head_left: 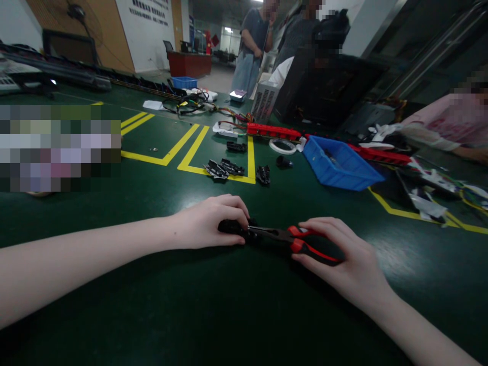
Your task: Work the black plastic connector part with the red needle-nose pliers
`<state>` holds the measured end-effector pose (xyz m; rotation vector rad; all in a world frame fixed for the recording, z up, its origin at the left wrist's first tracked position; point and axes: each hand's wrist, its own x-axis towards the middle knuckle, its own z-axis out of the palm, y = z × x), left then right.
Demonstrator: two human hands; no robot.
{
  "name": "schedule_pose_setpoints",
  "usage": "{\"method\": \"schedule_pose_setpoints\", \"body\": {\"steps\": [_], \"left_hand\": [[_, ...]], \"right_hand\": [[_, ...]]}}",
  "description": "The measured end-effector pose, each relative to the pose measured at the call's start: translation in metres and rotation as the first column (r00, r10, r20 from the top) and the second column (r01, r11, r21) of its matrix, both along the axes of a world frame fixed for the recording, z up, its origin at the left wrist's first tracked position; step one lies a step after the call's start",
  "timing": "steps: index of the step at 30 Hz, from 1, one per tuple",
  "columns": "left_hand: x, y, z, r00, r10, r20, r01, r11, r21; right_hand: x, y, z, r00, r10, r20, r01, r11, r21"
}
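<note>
Gripping the pliers (pixel 282 235) by their red handles, the right hand (pixel 343 262) rests by the surface's (pixel 229 320) near edge. Their long axis runs sideways, and the tips meet a black part (pixel 230 226) pinned under the curled left hand (pixel 208 221).

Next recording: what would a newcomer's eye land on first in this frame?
First, the two bare hands at the near centre of the green table. The right hand grips red-handled pliers, whose nose meets a small black part held under the left hand. Behind them to the right stands a bright blue bin, and yellow tape lines frame loose black parts at mid-table.
</note>
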<state>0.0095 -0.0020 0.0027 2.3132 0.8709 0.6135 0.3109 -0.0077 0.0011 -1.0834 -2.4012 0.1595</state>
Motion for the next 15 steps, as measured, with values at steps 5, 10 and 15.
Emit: {"method": "schedule_pose_setpoints", "body": {"steps": [5, 10, 15], "left_hand": [[0.001, 0.0001, 0.003, 1.0, -0.006, -0.002, 0.006, 1.0, -0.017], [0.0, 0.0025, 0.0005, 1.0, -0.019, -0.003, 0.019, 1.0, -0.019], [0.0002, 0.005, -0.0005, 0.999, -0.019, -0.039, 0.018, 0.999, -0.048]], "right_hand": [[0.0009, 0.0005, -0.002, 1.0, 0.009, 0.007, -0.009, 1.0, -0.014], [-0.0001, 0.001, -0.0019, 1.0, 0.007, 0.006, -0.007, 1.0, -0.01], [-0.0018, 0.0012, 0.0, 1.0, 0.009, 0.009, -0.009, 1.0, -0.012]]}}
